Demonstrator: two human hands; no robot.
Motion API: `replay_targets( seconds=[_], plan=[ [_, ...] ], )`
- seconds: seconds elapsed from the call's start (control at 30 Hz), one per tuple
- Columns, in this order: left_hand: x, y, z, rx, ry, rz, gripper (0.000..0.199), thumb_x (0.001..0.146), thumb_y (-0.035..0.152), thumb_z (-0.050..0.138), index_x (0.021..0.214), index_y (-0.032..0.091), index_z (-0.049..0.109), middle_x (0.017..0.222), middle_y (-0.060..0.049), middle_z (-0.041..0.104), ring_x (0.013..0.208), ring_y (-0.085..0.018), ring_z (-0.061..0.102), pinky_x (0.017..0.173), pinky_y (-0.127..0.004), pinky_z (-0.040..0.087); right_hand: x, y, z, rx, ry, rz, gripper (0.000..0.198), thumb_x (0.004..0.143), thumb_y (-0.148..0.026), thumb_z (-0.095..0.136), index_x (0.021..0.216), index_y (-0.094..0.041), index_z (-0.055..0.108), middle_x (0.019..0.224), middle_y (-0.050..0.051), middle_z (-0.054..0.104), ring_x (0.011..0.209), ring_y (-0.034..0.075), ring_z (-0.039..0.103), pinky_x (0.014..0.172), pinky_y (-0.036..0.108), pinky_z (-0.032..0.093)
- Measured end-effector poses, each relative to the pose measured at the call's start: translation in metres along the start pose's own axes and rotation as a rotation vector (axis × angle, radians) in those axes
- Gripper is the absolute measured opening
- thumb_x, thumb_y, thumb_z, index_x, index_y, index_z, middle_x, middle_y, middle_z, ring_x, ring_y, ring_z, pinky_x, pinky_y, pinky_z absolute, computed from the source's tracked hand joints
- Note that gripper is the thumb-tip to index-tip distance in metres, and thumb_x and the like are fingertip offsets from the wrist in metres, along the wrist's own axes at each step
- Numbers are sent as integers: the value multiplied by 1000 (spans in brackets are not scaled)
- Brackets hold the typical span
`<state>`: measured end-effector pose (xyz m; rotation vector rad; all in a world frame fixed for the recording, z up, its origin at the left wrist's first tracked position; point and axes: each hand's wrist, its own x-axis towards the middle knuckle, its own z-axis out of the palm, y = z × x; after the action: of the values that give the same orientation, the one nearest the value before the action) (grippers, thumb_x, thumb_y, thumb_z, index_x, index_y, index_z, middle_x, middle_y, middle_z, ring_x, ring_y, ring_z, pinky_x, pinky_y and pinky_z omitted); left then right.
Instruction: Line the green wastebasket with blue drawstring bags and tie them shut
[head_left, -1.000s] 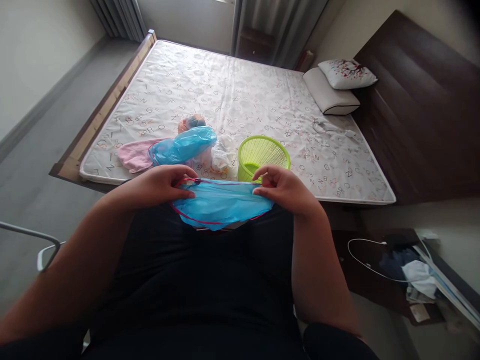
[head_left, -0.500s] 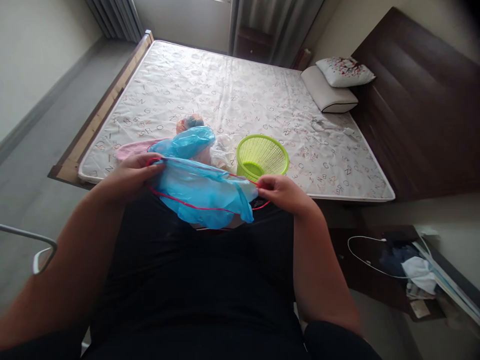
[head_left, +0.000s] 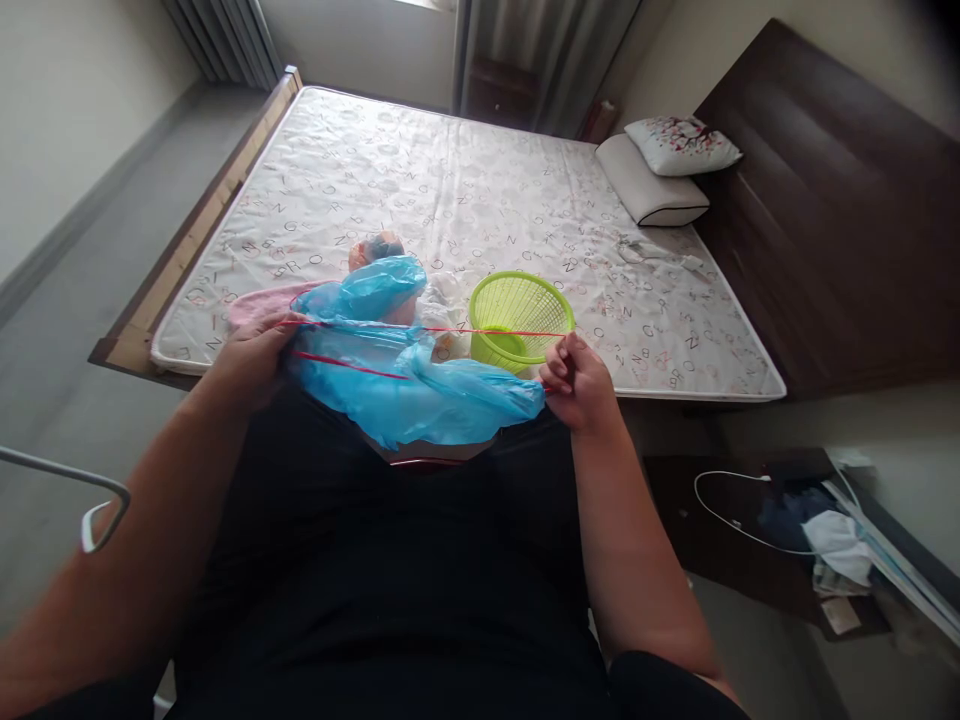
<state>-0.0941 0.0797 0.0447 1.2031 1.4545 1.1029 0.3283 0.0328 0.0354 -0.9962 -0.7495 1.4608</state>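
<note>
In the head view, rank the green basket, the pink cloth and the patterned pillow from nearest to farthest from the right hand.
From the right hand:
1. Green basket, on the mattress just beyond the hand.
2. Pink cloth, across at the bed's left edge, by the left hand.
3. Patterned pillow, far off at the headboard.

Both hands (head_left: pixel 251 358) (head_left: pixel 581 382) pinched closed, spread wide apart.

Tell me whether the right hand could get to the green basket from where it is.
Probably yes. The right hand is just beside the basket with nothing between, but it is pinching the red drawstring of the blue bag, so it would have to let go first.
</note>
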Motion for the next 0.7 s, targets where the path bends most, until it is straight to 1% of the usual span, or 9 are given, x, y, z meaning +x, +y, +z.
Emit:
replay_targets(
  seconds=[0.07,0.17,0.2,0.27,0.37,0.47,0.57,0.63,0.7],
  plan=[
    [4,-7,-1,46,20,-22,25,90,33,73,105,15,78,98,-5,75,86,-18,64,76,-26,53,1,2,-1,3,34,-43,53,86,-62,85,76,-23,49,62,-10,44,44,4,31,58,24,55],
    [4,-10,-3,266,108,-18,22,95,32,71,106,14,75,89,-1,71,83,-16,61,76,-26,48,-1,1,1,-49,72,-122,54,83,-64,87,76,-24,51,61,-9,47,54,8,49,80,31,63],
    [3,-9,-4,354,146,0,21,96,33,71,106,14,74,88,0,70,84,-16,60,77,-26,46,-2,0,3,-62,81,-139,54,82,-64,88,76,-24,51,61,-8,47,58,9,54,81,32,63],
    [-3,-5,-2,443,203,27,21,98,36,73,105,16,71,87,3,68,86,-16,59,79,-26,44,-5,-3,7,-88,85,-132,54,81,-66,86,79,-25,51,64,-7,50,60,11,56,70,30,61],
    [-10,2,9,181,199,-73,20,97,35,75,96,17,64,79,4,61,77,-14,56,76,-27,48,-9,-6,10,-157,54,-60,51,84,-73,78,90,-27,56,72,-6,58,47,8,41,44,25,40],
    [-14,4,23,-303,71,-251,25,95,30,73,84,19,54,73,4,58,74,-14,61,74,-29,55,-10,-2,12,-204,-7,-11,48,91,-73,69,110,-30,63,79,-6,65,41,5,22,38,25,23],
    [-19,4,32,-579,-112,-409,32,98,34,70,76,19,52,70,2,60,79,-16,67,85,-35,61,-13,8,18,-164,-39,37,45,92,-62,71,126,-34,64,90,-6,73,43,6,20,38,24,22],
    [-24,4,35,-635,-188,-491,36,102,42,64,77,18,60,73,-1,67,81,-20,70,91,-42,62,-15,15,24,-94,-50,76,47,87,-52,78,129,-35,64,101,-5,77,46,5,27,40,23,27],
    [-29,5,39,-629,-219,-534,40,106,50,55,87,18,71,87,-7,77,72,-19,68,88,-47,64,-18,22,31,-32,-59,103,51,83,-45,82,130,-35,64,112,-4,77,49,4,33,42,22,32]
  ],
)
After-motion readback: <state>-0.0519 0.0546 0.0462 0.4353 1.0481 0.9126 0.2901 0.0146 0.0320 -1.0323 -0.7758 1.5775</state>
